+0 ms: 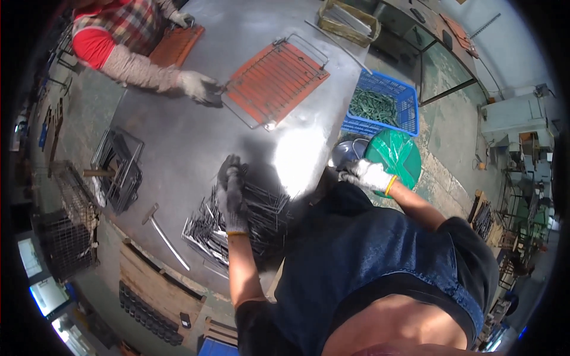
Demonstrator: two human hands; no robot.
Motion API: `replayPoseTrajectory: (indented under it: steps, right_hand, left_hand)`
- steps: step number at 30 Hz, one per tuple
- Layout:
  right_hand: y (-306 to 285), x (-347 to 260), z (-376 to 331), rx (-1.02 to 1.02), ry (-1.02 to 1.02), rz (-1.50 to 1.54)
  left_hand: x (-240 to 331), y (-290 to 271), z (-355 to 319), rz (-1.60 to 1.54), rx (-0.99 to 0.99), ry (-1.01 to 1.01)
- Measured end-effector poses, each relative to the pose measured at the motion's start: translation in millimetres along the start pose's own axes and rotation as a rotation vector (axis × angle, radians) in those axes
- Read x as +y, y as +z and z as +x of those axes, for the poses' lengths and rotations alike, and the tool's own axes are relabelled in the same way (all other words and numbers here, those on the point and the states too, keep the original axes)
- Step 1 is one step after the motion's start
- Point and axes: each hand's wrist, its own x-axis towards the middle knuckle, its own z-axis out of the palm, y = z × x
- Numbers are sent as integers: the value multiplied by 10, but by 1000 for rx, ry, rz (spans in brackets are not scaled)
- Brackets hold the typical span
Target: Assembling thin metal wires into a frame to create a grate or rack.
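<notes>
The person's left hand (232,193), in a grey glove, is over the near side of a loose heap of wire pieces (264,210) on the metal table (172,154); its fingers lie close together, pointing away from the body, and whether they grip a wire cannot be told. The right hand (368,174), in a white glove, is off the table's edge, beside a green round cover (399,155), its fingers bent, with what they hold, if anything, unclear. The likeliest trouble lies in the heap: the wires cross at many angles, so pulling on one could drag its neighbours along, spill some over the near edge, or drive an end through the glove. Glare (301,157) on the bare metal and the shadow over the heap's right part could hide a stray end and cause a misjudged reach. A hammer (170,244) lies loose to the left of the heap, near the table's rim, where a sliding wire or a forearm might knock it down. Across the table, a co-worker's gloved hand (196,86) is at the corner of a wire rack (273,80) on an orange board (292,102); long wires swung that way could catch it.
</notes>
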Motion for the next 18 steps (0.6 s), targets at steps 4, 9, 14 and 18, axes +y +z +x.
replayPoseTrajectory:
  steps: [4, 9, 14, 18]
  right_hand:
    - [-131, 697, 366, 147, -79, -83]
    - [-1079, 1023, 856, 322, -57, -242]
    - [-1841, 1537, 1588, 596, 122, -280]
    - [-2055, 1944, 1930, 658, 330, -212]
  left_hand:
    - [159, 328, 67, -370, 98, -157]
    - [-566, 320, 362, -492, 172, -102]
    - [-1357, -134, 518, -651, 308, -66]
    - [-629, 652, 210, -417, 444, -171]
